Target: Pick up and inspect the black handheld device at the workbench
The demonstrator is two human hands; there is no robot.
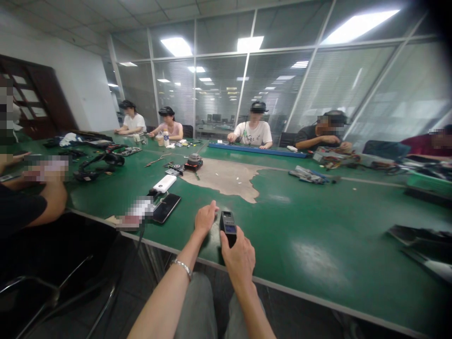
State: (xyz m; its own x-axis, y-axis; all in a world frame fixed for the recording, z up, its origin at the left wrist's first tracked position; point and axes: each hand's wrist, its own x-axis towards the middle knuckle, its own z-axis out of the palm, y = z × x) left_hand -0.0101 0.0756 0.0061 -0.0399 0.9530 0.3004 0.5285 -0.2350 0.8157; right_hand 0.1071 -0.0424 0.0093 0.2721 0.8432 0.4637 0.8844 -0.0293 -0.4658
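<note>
My right hand [240, 252] is closed around a black handheld device with a small screen [228, 223], thumb on its left side and fingers on its right. The device stands out over the near edge of the green table, its screen side facing me. Just to its left, my left hand [205, 219] rests at the tabletop with nothing visible in it. Its fingers point forward, apart from the device, and it looks loosely open. A bracelet [182, 267] circles my left wrist.
A black smartphone [167, 208] and white power bank [165, 184] lie left on the green table [296, 221]. Ahead is a bare brown patch [226, 176] with a dark round-topped device [193, 161]. Tools [307, 175] lie right. Several people sit around; a co-worker's arm [52, 197] is at left.
</note>
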